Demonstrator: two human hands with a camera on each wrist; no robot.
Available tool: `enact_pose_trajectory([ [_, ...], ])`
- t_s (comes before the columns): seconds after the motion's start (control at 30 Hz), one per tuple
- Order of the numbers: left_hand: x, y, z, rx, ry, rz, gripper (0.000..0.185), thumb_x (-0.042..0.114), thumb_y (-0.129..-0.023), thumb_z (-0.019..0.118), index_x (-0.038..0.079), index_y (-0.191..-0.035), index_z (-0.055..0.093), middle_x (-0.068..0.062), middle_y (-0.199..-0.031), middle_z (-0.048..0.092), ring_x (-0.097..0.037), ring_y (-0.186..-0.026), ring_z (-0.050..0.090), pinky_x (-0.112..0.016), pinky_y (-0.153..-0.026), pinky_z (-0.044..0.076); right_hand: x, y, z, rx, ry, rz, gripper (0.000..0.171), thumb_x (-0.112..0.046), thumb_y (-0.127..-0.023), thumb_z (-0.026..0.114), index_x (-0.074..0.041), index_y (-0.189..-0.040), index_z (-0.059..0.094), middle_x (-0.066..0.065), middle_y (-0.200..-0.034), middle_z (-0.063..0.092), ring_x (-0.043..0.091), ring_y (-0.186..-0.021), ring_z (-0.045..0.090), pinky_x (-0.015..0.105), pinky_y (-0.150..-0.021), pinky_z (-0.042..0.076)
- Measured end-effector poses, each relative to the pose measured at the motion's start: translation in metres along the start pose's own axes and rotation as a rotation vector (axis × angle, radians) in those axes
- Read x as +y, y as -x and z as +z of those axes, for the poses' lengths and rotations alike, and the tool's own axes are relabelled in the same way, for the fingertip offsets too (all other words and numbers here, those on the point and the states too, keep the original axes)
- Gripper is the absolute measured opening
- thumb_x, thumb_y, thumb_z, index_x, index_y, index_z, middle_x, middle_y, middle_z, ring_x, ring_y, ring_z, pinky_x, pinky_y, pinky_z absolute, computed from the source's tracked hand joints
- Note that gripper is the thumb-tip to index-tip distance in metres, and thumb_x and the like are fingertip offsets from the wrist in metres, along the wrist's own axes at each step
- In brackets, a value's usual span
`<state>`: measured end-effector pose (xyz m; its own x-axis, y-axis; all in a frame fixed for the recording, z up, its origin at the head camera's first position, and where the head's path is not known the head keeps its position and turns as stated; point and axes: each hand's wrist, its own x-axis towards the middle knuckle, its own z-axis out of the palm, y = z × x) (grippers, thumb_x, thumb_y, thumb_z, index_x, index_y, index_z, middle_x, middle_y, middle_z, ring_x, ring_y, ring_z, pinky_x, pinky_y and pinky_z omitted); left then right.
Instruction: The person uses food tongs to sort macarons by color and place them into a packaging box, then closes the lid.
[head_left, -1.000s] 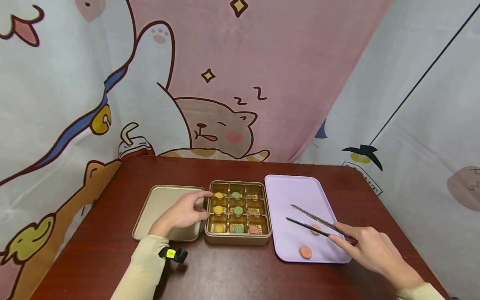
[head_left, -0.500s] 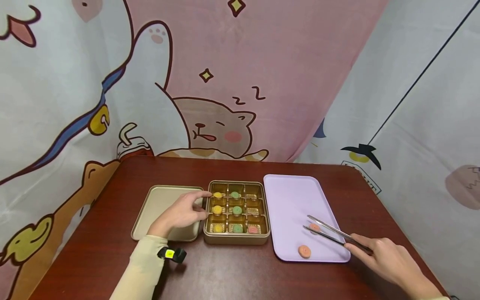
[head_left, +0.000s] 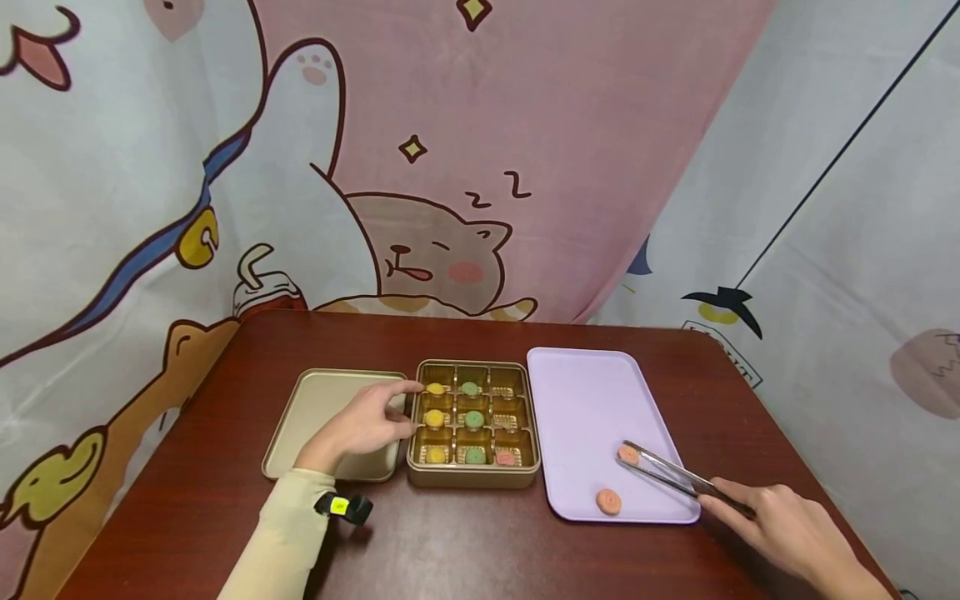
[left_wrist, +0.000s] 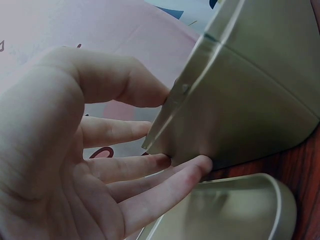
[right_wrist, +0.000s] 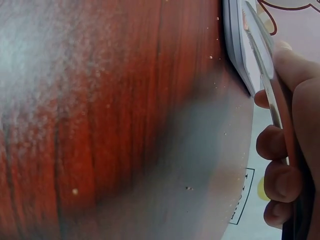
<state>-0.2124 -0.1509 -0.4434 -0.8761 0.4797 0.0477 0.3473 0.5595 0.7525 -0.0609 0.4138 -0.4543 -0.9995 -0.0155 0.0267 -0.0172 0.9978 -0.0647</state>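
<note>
Lower right of the head view, the right hand (head_left: 787, 529) grips the handle end of a pair of metal tongs (head_left: 675, 475), fingers curled round the slim steel arms; the tong tips are closed on a small round pink cookie (head_left: 627, 455), which sits low over the near right part of a lilac tray (head_left: 585, 392); whether the cookie is lifted clear of the tray cannot be told; a second cookie (head_left: 608, 501), round, orange-pink with a stamped face, lies flat near the tray's front edge, a little to the lower left of the first.

At centre frame stands a gold tin (head_left: 474, 482) divided into nine square compartments; yellow pieces fill the left column, green ones the middle column, and a pink one sits in the front right cell; the two right-hand cells behind it show only gold liners.

The left hand (head_left: 367, 425) rests against the tin's left wall, fingers nearly straight and spread, fingertips touching the metal, nothing gripped; beneath it lies the tin's gold lid (head_left: 315, 400), open side up, just beside the tin on the dark red wooden table (head_left: 450, 550); a cartoon-print curtain (head_left: 450, 125) fills the upper frame.
</note>
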Motion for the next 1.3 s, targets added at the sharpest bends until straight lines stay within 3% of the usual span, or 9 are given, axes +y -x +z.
enact_pose_trajectory([
  [0.07, 0.001, 0.0, 0.0, 0.0, 0.002, -0.005, 0.065, 0.009, -0.088, 0.076, 0.004, -0.149, 0.055, -0.02, -0.148, 0.058, -0.016, -0.094, 0.076, -0.042, -0.091, 0.06, 0.0, -0.001, -0.001, 0.008, -0.001, -0.007, 0.069, -0.065, -0.091, 0.071, -0.006, -0.125, 0.077, 0.009, -0.082, 0.077, 0.015, -0.063, 0.05, 0.029, -0.046, 0.031],
  [0.17, 0.001, 0.0, 0.0, -0.002, 0.005, -0.006, 0.065, 0.009, -0.088, 0.076, 0.004, -0.149, 0.055, -0.02, -0.148, 0.058, -0.015, -0.094, 0.075, -0.042, -0.091, 0.059, 0.0, -0.001, -0.002, 0.012, 0.001, -0.018, 0.067, -0.064, -0.09, 0.072, -0.006, -0.123, 0.078, 0.018, -0.1, 0.079, 0.015, -0.064, 0.053, 0.029, -0.047, 0.032],
  [0.5, 0.0, 0.001, -0.001, 0.004, 0.0, 0.027, 0.065, 0.008, -0.086, 0.077, 0.002, -0.147, 0.057, -0.021, -0.143, 0.062, -0.018, -0.094, 0.076, -0.042, -0.089, 0.06, -0.001, -0.002, -0.004, -0.002, 0.012, -0.022, 0.066, -0.063, -0.091, 0.072, -0.005, -0.123, 0.078, 0.019, -0.104, 0.079, 0.015, -0.069, 0.062, 0.03, -0.049, 0.036],
  [0.9, -0.001, -0.001, -0.001, -0.002, 0.013, 0.021, 0.064, 0.008, -0.086, 0.078, 0.002, -0.147, 0.057, -0.022, -0.145, 0.06, -0.017, -0.092, 0.076, -0.04, -0.087, 0.06, -0.006, -0.004, -0.006, 0.014, -0.004, -0.04, 0.06, -0.061, -0.094, 0.07, -0.009, -0.123, 0.079, 0.013, -0.101, 0.08, 0.013, -0.068, 0.059, 0.03, -0.048, 0.035],
  [1.07, 0.0, 0.0, -0.001, -0.003, 0.013, 0.014, 0.064, 0.008, -0.087, 0.077, 0.002, -0.147, 0.056, -0.023, -0.148, 0.057, -0.016, -0.093, 0.076, -0.041, -0.089, 0.06, -0.011, -0.006, -0.008, 0.04, -0.021, -0.053, 0.054, -0.059, -0.095, 0.07, -0.013, -0.122, 0.08, 0.005, -0.095, 0.079, 0.012, -0.064, 0.049, 0.028, -0.047, 0.031],
  [1.3, 0.0, 0.0, -0.002, -0.002, 0.012, 0.006, 0.064, 0.009, -0.088, 0.076, 0.002, -0.148, 0.056, -0.022, -0.148, 0.058, -0.016, -0.093, 0.076, -0.041, -0.089, 0.06, -0.018, -0.011, -0.009, 0.136, -0.042, -0.119, 0.045, -0.054, -0.093, 0.075, -0.018, -0.12, 0.081, 0.002, -0.097, 0.081, 0.01, -0.066, 0.061, 0.029, -0.048, 0.036],
])
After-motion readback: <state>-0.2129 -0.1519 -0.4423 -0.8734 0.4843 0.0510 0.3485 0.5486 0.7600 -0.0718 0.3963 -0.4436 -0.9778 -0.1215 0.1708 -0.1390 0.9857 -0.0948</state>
